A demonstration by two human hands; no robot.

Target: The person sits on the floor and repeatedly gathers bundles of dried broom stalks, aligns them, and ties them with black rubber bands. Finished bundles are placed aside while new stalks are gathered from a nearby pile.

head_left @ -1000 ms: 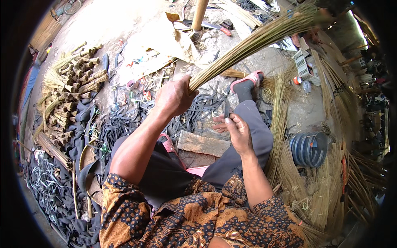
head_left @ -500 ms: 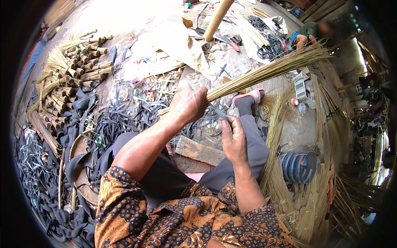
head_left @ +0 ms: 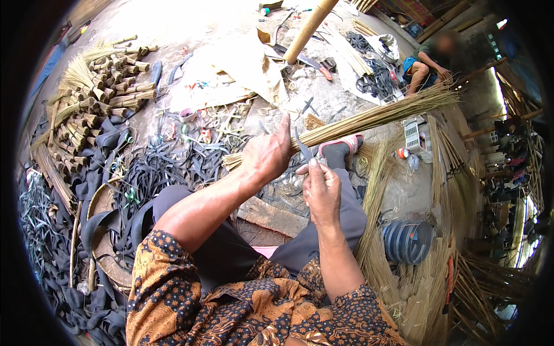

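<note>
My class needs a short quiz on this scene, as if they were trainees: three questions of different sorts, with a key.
1. True or false: the straw bundle is held by the left hand.

2. Multiple choice: what does the right hand pinch?
A) a red-handled knife
B) a dark strip
C) a wooden board

3. Fill in the blank, left or right: the blue ribbed container is on the person's ____ side.

Key: 1. True. 2. B. 3. right.
</note>
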